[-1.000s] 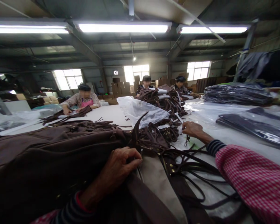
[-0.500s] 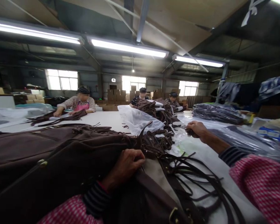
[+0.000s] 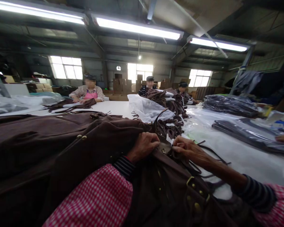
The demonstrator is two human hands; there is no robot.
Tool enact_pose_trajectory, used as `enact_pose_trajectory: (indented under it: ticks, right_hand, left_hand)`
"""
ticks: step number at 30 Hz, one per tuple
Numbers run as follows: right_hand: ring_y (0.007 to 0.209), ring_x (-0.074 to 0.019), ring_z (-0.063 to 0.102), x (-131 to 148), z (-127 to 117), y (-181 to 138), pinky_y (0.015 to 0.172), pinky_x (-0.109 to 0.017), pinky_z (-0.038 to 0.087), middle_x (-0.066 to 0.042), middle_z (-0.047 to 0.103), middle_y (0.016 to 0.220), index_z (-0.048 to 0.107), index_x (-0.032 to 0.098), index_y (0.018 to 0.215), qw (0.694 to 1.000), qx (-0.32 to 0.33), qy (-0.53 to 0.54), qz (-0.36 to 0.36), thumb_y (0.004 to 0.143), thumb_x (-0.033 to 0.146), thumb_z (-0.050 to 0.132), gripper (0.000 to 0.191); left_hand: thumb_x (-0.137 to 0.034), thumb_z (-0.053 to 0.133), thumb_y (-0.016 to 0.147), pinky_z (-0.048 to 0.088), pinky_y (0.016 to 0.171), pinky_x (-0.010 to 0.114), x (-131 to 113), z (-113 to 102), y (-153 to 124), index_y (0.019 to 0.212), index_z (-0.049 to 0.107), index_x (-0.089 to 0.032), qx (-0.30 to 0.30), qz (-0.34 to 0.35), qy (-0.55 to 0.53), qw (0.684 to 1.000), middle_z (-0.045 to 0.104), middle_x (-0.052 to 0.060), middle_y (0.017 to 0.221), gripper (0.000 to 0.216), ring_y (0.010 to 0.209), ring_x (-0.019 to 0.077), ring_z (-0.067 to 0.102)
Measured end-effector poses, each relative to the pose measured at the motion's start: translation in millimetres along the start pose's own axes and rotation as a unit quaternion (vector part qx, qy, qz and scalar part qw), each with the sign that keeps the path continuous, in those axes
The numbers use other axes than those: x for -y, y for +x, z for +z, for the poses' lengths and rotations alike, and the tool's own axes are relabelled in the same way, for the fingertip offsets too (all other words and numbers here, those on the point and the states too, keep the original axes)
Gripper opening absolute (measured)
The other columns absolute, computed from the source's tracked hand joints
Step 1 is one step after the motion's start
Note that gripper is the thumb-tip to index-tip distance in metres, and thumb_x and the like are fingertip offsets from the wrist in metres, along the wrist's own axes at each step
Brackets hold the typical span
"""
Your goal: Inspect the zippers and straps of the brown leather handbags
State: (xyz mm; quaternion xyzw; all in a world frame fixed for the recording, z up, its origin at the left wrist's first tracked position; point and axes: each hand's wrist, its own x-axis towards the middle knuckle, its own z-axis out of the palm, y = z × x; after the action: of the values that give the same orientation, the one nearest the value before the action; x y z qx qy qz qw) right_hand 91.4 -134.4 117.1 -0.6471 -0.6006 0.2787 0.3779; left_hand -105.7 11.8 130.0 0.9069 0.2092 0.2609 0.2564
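On the desk (image 3: 241,157), the brown garment (image 3: 61,148) is pinched at a strap fitting by the closed left hand (image 3: 144,145) and right hand (image 3: 188,150); cloth is best kept taut, fingertips close together.

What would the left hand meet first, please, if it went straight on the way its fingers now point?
The left hand points right along the brown garment, so it would probably meet the right hand first; only a small brown tab lies between them. Depth is hard to judge.
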Motion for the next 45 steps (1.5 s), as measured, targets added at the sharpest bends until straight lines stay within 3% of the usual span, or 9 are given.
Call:
enact_pose_trajectory:
  ticks: [3, 6, 12, 17, 25, 33, 40, 45]
  right_hand:
    - [0.076, -0.0175, 0.061, 6.4, -3.8, -13.7, 0.071, -0.030, 0.046, 0.000, 0.067, 0.085, 0.063, 0.024, 0.107, 0.985, -0.033, -0.156, -0.069, 0.093, 0.036, 0.060, 0.019]
    - [0.085, -0.0195, 0.063, 16.1, 0.0, -19.0, 0.076, -0.031, 0.044, -0.002, 0.069, 0.098, 0.065, 0.025, 0.116, 0.960, -0.058, -0.252, -0.110, 0.095, 0.035, 0.061, 0.023]
    - [0.078, -0.0155, 0.059, 44.7, 9.8, -0.4, 0.069, -0.028, 0.036, 0.000, 0.064, 0.083, 0.070, 0.022, 0.093, 0.930, -0.012, -0.344, -0.130, 0.100, 0.040, 0.059, 0.022]
    - [0.086, -0.0164, 0.051, 54.4, 5.8, 15.4, 0.066, -0.027, 0.030, 0.000, 0.057, 0.090, 0.064, 0.021, 0.081, 0.901, 0.018, -0.399, -0.172, 0.093, 0.030, 0.064, 0.015]
    - [0.056, -0.0111, 0.041, 49.3, 18.5, 26.1, 0.057, -0.029, 0.021, 0.005, 0.042, 0.054, 0.048, 0.018, 0.057, 0.929, -0.007, -0.358, -0.092, 0.084, 0.029, 0.064, 0.033]
    - [0.063, -0.0164, 0.056, 11.1, -5.2, 46.0, 0.059, -0.028, 0.035, -0.001, 0.061, 0.064, 0.065, 0.018, 0.069, 0.975, -0.079, -0.209, -0.022, 0.083, 0.048, 0.060, 0.033]
    - [0.061, -0.0159, 0.056, 10.8, 7.4, 47.1, 0.056, -0.027, 0.039, 0.000, 0.063, 0.065, 0.064, 0.018, 0.072, 0.984, -0.063, -0.153, -0.072, 0.076, 0.035, 0.062, 0.017]
    - [0.062, -0.0152, 0.057, 7.1, 14.1, 45.9, 0.058, -0.027, 0.044, 0.001, 0.064, 0.067, 0.061, 0.019, 0.076, 0.991, -0.089, -0.070, -0.077, 0.073, 0.030, 0.064, 0.013]
  left_hand:
    - [-0.020, 0.060, 0.081, 0.043, 0.071, 0.025, 0.2, -0.3, 1.2, 0.083, 0.077, -0.017, -0.002, -0.001, -0.004, 1.000, 0.076, 0.003, 0.084, 0.017, 0.080, 0.0183, 0.068]
    - [-0.022, 0.060, 0.081, 0.042, 0.070, 0.025, -1.1, -2.3, 2.1, 0.083, 0.077, -0.016, 0.005, 0.001, 0.001, 1.000, 0.076, 0.003, 0.082, 0.018, 0.079, 0.0184, 0.067]
    - [-0.034, 0.057, 0.084, 0.041, 0.070, 0.027, 0.9, -8.2, 5.8, 0.082, 0.074, -0.017, 0.028, -0.004, 0.002, 1.000, 0.075, 0.002, 0.083, 0.024, 0.079, 0.0198, 0.067]
    - [-0.036, 0.055, 0.084, 0.041, 0.070, 0.028, 6.6, -8.9, 11.4, 0.081, 0.073, -0.018, 0.043, -0.003, -0.001, 0.999, 0.074, 0.001, 0.081, 0.026, 0.079, 0.0204, 0.067]
    - [-0.027, 0.056, 0.081, 0.041, 0.069, 0.026, 0.3, -4.1, 2.4, 0.082, 0.077, -0.016, 0.009, 0.001, -0.010, 1.000, 0.076, 0.004, 0.083, 0.024, 0.079, 0.0190, 0.068]
    - [-0.022, 0.060, 0.081, 0.043, 0.068, 0.024, 3.2, -0.8, 2.0, 0.084, 0.078, -0.016, 0.011, 0.004, -0.015, 1.000, 0.075, 0.003, 0.082, 0.019, 0.078, 0.0176, 0.067]
    - [-0.024, 0.062, 0.084, 0.040, 0.066, 0.021, 3.1, -8.6, 1.7, 0.087, 0.077, -0.017, 0.076, 0.031, -0.018, 0.996, 0.074, 0.001, 0.081, 0.017, 0.077, 0.0154, 0.064]
    - [-0.022, 0.062, 0.083, 0.040, 0.067, 0.020, 3.8, -12.1, 1.8, 0.084, 0.076, -0.018, 0.112, 0.050, -0.006, 0.992, 0.072, -0.001, 0.079, 0.015, 0.075, 0.0141, 0.062]
